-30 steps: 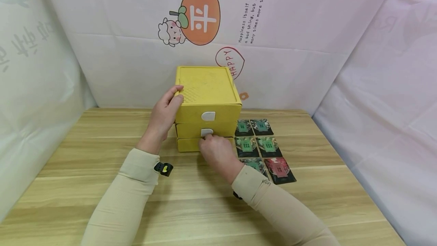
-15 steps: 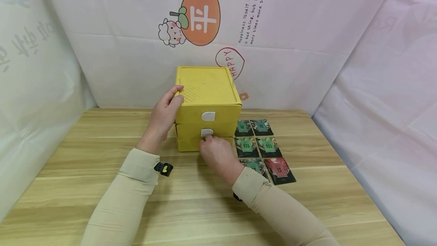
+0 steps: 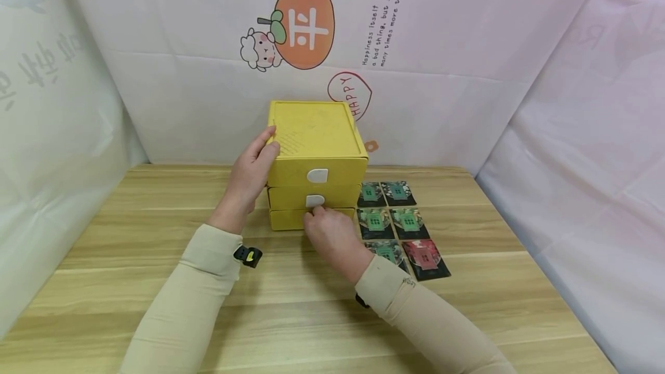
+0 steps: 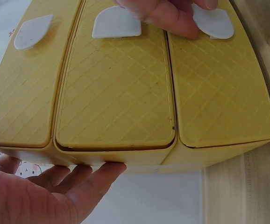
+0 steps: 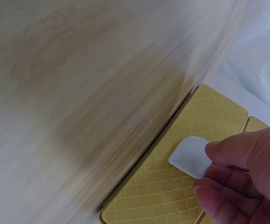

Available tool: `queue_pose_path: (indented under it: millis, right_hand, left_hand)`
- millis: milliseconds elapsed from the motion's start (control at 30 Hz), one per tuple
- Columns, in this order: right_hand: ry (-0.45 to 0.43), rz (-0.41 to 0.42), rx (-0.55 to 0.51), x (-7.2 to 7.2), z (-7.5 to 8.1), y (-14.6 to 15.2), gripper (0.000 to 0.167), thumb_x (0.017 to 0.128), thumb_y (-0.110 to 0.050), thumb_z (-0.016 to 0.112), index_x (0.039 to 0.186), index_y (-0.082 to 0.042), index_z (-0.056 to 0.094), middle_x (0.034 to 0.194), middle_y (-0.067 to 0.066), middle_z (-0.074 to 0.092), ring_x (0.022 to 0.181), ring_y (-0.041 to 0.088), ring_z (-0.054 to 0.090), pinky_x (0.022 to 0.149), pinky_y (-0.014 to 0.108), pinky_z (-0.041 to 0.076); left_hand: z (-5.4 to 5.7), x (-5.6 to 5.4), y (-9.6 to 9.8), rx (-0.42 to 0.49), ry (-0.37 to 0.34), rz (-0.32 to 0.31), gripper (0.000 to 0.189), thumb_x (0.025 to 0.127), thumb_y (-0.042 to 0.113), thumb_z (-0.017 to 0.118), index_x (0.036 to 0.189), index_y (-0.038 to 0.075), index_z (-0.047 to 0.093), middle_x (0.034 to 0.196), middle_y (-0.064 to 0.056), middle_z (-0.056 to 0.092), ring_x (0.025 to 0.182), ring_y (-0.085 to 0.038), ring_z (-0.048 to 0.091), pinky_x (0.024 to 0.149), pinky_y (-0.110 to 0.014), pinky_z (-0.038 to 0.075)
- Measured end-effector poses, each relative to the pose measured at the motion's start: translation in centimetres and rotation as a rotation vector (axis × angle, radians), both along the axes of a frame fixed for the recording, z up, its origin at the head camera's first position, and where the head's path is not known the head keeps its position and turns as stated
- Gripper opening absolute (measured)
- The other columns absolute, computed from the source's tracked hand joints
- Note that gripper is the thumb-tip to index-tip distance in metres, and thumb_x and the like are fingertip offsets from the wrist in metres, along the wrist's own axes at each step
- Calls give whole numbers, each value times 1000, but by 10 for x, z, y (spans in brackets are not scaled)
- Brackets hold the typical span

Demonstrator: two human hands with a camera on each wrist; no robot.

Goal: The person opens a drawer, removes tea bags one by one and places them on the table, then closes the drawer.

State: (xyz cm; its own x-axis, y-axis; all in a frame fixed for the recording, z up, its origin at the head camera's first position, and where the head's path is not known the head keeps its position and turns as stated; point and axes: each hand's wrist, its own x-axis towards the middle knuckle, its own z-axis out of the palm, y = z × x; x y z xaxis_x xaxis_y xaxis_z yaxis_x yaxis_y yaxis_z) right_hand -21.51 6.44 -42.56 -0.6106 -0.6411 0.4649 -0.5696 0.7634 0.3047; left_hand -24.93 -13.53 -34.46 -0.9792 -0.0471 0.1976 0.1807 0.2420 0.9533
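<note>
A yellow unit of three stacked drawers (image 3: 319, 131) stands on the table, each drawer front bearing a white tab. My left hand (image 3: 247, 175) steadies it, flat fingers (image 4: 100, 182) pressed along its left side and fingertips at the top edge. Down at the bottom drawer (image 5: 172, 186), my right hand (image 3: 332, 236) pinches the white pull tab (image 5: 189, 157) between thumb and fingers. That drawer front lies about level with the ones above. The middle tab (image 4: 117, 22) and top tab (image 4: 33, 31) are untouched.
Several dark picture cards, such as a red one (image 3: 426, 258) and a green one (image 3: 408, 222), lie in two columns right of the unit, some partly hidden by my right arm. A white printed cloth (image 3: 426, 120) hangs close behind, over the back edge of the wooden table (image 3: 478, 316).
</note>
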Motion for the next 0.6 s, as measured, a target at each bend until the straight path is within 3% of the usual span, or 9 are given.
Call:
queue_pose_path:
  millis: [300,467,600]
  right_hand:
    - [-40,10,-18,1,-1,1,14,93,-2,69,83,-12,68,76,3,66,63,18,64,51,34,53]
    - [-28,35,-55,4,0,3,14,93,-4,68,83,-13,67,76,2,66,64,19,64,52,33,53]
    - [-13,67,-91,6,4,5,14,94,-8,70,82,-14,65,76,1,66,63,18,63,51,32,51]
  left_hand:
    - [-3,-1,-5,-7,12,-12,70,103,69,42,164,38,32,167,6,36,154,-21,33,123,-54,29]
    - [-4,-1,-9,-48,21,-10,75,101,73,39,166,35,28,170,7,30,156,-22,29,124,-51,28]
    - [-4,4,-13,-102,33,2,76,101,74,36,166,36,26,171,5,28,156,-27,30,122,-57,30]
